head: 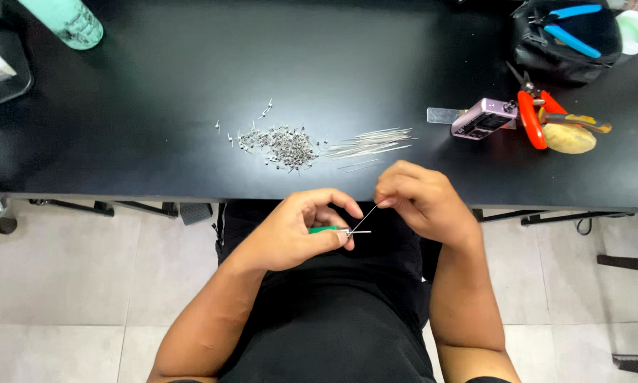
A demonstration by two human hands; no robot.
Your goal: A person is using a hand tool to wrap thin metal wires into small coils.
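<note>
Wire (365,218), thin, light and judged easily bent, spans both hands below the table's (156,92) near edge: right hand (422,202) pinches its upper end, left hand (298,234) pinches a green-handled tool (326,230) at its lower end; grip near the ends.
</note>
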